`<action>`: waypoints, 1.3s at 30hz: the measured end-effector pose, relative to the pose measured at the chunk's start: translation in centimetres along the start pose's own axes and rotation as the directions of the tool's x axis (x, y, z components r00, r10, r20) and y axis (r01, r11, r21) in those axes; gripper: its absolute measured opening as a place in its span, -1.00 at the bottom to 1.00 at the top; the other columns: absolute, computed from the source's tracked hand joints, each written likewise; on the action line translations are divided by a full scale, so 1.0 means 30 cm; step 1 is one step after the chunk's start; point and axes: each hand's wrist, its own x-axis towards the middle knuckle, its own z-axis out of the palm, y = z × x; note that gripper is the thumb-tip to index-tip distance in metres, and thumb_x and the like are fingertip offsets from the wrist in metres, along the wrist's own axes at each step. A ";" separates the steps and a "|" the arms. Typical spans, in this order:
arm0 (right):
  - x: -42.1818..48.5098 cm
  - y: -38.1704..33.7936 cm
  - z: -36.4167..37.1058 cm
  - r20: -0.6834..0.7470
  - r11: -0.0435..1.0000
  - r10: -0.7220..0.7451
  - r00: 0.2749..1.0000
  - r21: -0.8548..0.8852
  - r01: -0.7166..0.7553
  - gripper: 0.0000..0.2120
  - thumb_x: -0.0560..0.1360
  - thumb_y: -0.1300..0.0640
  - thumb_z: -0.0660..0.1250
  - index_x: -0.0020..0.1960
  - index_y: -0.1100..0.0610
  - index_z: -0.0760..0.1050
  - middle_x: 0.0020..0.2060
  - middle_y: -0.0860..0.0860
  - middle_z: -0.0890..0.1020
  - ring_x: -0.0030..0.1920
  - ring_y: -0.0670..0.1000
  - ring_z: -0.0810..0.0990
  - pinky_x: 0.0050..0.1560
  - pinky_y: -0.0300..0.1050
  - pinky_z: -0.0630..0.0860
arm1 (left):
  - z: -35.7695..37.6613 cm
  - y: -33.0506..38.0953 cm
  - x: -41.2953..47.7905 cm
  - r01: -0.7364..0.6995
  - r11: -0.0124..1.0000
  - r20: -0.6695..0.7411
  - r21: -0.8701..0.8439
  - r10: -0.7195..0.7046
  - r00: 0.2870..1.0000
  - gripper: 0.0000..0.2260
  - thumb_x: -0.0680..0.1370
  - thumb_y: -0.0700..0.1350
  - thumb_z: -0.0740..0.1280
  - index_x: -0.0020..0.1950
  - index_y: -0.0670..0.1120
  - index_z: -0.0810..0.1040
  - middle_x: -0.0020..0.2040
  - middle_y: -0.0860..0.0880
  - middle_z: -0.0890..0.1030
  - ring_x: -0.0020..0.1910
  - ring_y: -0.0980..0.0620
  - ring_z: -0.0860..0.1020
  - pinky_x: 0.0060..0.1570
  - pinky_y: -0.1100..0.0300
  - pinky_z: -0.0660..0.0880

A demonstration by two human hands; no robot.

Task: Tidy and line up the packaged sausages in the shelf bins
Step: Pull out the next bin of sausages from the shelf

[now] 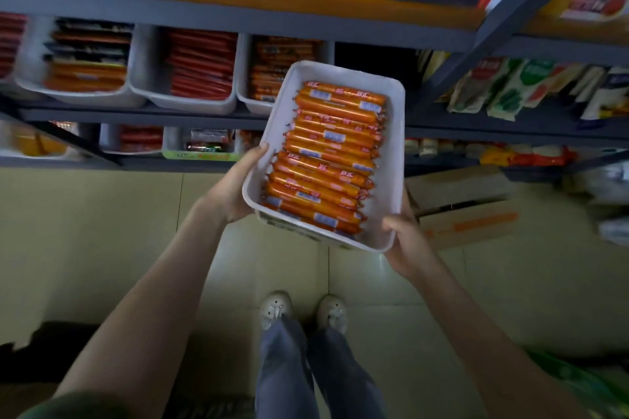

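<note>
I hold a white plastic bin [391, 160] out in front of the shelf, tilted slightly. Several orange packaged sausages [330, 160] lie in it side by side in a stacked row. My left hand [235, 185] grips the bin's left rim, thumb on the edge. My right hand [405, 241] grips its near right corner, fingers hidden underneath. On the middle shelf three more white bins stand side by side: one with dark and orange packs [85, 58], one with red sausages [200, 68], one with orange-brown packs [272, 75]. A dark gap [374, 68] lies to their right.
The dark metal shelf rail [238, 20] runs above the bins. A lower shelf holds more bins [139, 139]. Snack bags [510, 88] fill the right shelves. A cardboard box [466, 207] sits on the tiled floor at the right. My feet [303, 311] stand below.
</note>
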 end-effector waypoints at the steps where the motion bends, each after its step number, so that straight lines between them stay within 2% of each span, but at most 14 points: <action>1: -0.011 -0.003 0.004 -0.009 1.000 0.002 1.000 0.001 -0.002 -0.22 0.22 0.38 0.16 0.45 0.15 0.26 0.32 0.32 0.41 0.34 0.32 0.39 0.29 0.39 0.34 | 0.018 0.004 -0.008 -0.009 1.000 -0.015 0.006 0.009 1.000 -0.30 0.22 0.23 0.52 0.26 -0.05 0.49 0.09 -0.14 0.65 0.03 -0.14 0.63 -0.08 -0.02 0.60; 3: -0.029 0.001 0.004 0.005 1.000 0.002 1.000 0.019 -0.002 -0.20 0.23 0.32 0.24 0.48 0.16 0.23 0.36 0.32 0.36 0.36 0.34 0.36 0.31 0.41 0.31 | 0.035 0.004 -0.033 -0.031 0.999 -0.015 0.039 0.032 0.999 -0.43 0.27 0.19 0.45 0.20 -0.03 0.48 -0.02 -0.09 0.68 -0.05 -0.09 0.65 -0.07 0.00 0.61; 6: -0.046 0.031 -0.009 0.042 0.998 0.042 0.998 0.046 -0.044 -0.18 0.22 0.26 0.31 0.48 0.19 0.22 0.38 0.35 0.32 0.37 0.41 0.31 0.32 0.47 0.22 | 0.027 -0.028 -0.064 -0.070 0.996 -0.029 0.054 0.072 0.997 -0.35 0.19 0.05 0.43 0.25 -0.07 0.40 -0.04 -0.09 0.63 -0.12 -0.05 0.65 -0.22 0.11 0.60; 8: -0.051 0.037 -0.016 0.054 0.996 0.082 0.995 0.044 -0.084 -0.18 0.19 0.25 0.31 0.46 0.21 0.26 0.37 0.34 0.35 0.36 0.41 0.33 0.31 0.47 0.25 | 0.014 -0.062 -0.075 -0.111 0.993 -0.030 0.049 0.112 0.993 -0.31 0.20 -0.01 0.40 0.31 -0.08 0.34 0.00 -0.10 0.60 -0.08 -0.06 0.64 -0.21 0.10 0.59; 12: -0.036 0.003 -0.039 0.022 0.996 0.067 0.997 -0.056 -0.066 -0.31 0.23 0.32 0.22 0.38 0.22 0.35 0.30 0.32 0.44 0.31 0.34 0.42 0.29 0.34 0.37 | 0.003 -0.108 -0.089 -0.210 0.978 0.003 0.014 0.210 0.978 -0.32 0.26 -0.08 0.37 0.38 -0.04 0.32 0.17 -0.15 0.56 0.14 -0.18 0.56 -0.01 -0.03 0.56; 15: -0.031 -0.049 -0.031 0.022 0.996 0.068 0.997 -0.065 -0.066 -0.37 0.27 0.30 0.24 0.36 0.17 0.40 0.13 0.16 0.59 0.15 0.20 0.56 -0.01 0.08 0.59 | 0.014 -0.140 -0.103 -0.255 0.967 -0.001 0.004 0.255 0.967 -0.29 0.31 -0.12 0.35 0.45 -0.06 0.25 0.29 -0.22 0.47 0.24 -0.26 0.48 0.11 -0.14 0.51; 17: -0.007 -0.087 -0.021 0.016 0.997 0.048 0.999 -0.063 -0.047 -0.48 0.35 0.27 0.27 0.32 0.12 0.44 0.06 0.10 0.63 0.10 0.16 0.60 -0.09 0.03 0.61 | 0.027 -0.161 -0.117 -0.268 0.963 -0.036 0.009 0.269 0.963 -0.28 0.30 -0.12 0.35 0.45 -0.05 0.25 0.28 -0.19 0.49 0.23 -0.24 0.49 0.08 -0.11 0.52; 19: 0.042 -0.112 -0.008 -0.041 0.990 0.024 0.999 -0.139 -0.030 -0.56 0.49 0.27 0.25 0.35 0.05 0.40 0.12 0.09 0.60 0.13 0.14 0.60 -0.09 0.06 0.59 | 0.028 -0.185 -0.134 -0.276 0.961 -0.062 0.029 0.278 0.959 -0.25 0.28 -0.10 0.37 0.46 -0.04 0.23 0.23 -0.12 0.53 0.21 -0.20 0.51 0.05 -0.06 0.53; 22: 0.093 -0.103 0.032 -0.140 0.958 0.019 0.990 -0.282 -0.058 -0.58 0.54 0.33 0.23 0.35 0.03 0.35 0.12 0.07 0.56 0.09 0.06 0.59 -0.16 -0.05 0.53 | 0.002 -0.240 -0.153 -0.284 0.958 -0.072 0.028 0.285 0.956 -0.23 0.29 -0.11 0.38 0.47 -0.03 0.19 0.22 -0.10 0.54 0.21 -0.20 0.51 0.07 -0.09 0.53; 24: 0.101 -0.049 0.055 -0.109 0.934 -0.032 0.993 -0.358 -0.009 -0.56 0.56 0.37 0.15 0.36 0.02 0.35 0.09 0.00 0.57 0.01 -0.05 0.61 -0.18 -0.12 0.53 | -0.033 -0.285 -0.160 -0.274 0.961 -0.097 0.026 0.275 0.957 -0.26 0.30 -0.11 0.37 0.45 -0.03 0.19 0.20 -0.07 0.55 0.20 -0.18 0.52 0.05 -0.06 0.54; 28: 0.081 0.083 0.046 -0.023 0.862 -0.131 0.991 -0.496 0.102 -0.55 0.56 0.37 0.13 0.37 0.02 0.42 0.15 -0.05 0.62 0.12 -0.10 0.61 0.05 -0.09 0.57 | -0.108 -0.411 -0.184 -0.236 0.970 -0.177 -0.062 0.222 0.959 -0.27 0.27 -0.15 0.39 0.40 0.05 0.22 0.27 -0.17 0.47 0.22 -0.23 0.50 0.07 -0.13 0.51; 32: 0.109 0.195 0.036 -0.001 0.813 -0.161 0.987 -0.567 0.132 -0.52 0.59 0.34 0.18 0.47 0.04 0.30 0.30 -0.19 0.48 0.18 -0.34 0.50 0.21 -0.23 0.45 | -0.154 -0.508 -0.205 -0.268 0.937 -0.234 -0.222 0.216 0.948 -0.36 0.29 -0.22 0.37 0.34 0.00 0.26 0.22 -0.15 0.52 0.22 -0.27 0.49 0.06 -0.16 0.53; 35: 0.189 0.288 0.032 0.067 0.770 -0.133 0.989 -0.621 0.146 -0.52 0.61 0.31 0.17 0.50 0.08 0.24 0.36 -0.15 0.40 0.30 -0.24 0.41 0.28 -0.22 0.40 | -0.174 -0.575 -0.169 -0.293 0.927 -0.381 -0.236 0.188 0.905 -0.35 0.36 -0.15 0.38 0.40 -0.08 0.18 0.20 -0.15 0.53 0.15 -0.23 0.56 0.01 -0.10 0.56; 39: 0.331 0.456 0.008 0.165 0.680 -0.097 0.982 -0.709 0.186 -0.52 0.62 0.27 0.16 0.51 0.06 0.22 0.43 -0.07 0.37 0.39 -0.12 0.37 0.36 -0.06 0.40 | -0.246 -0.701 -0.048 -0.300 0.914 -0.571 -0.274 0.096 0.815 -0.29 0.27 -0.04 0.48 0.31 0.11 0.19 0.21 -0.18 0.50 0.06 -0.18 0.62 -0.08 -0.08 0.58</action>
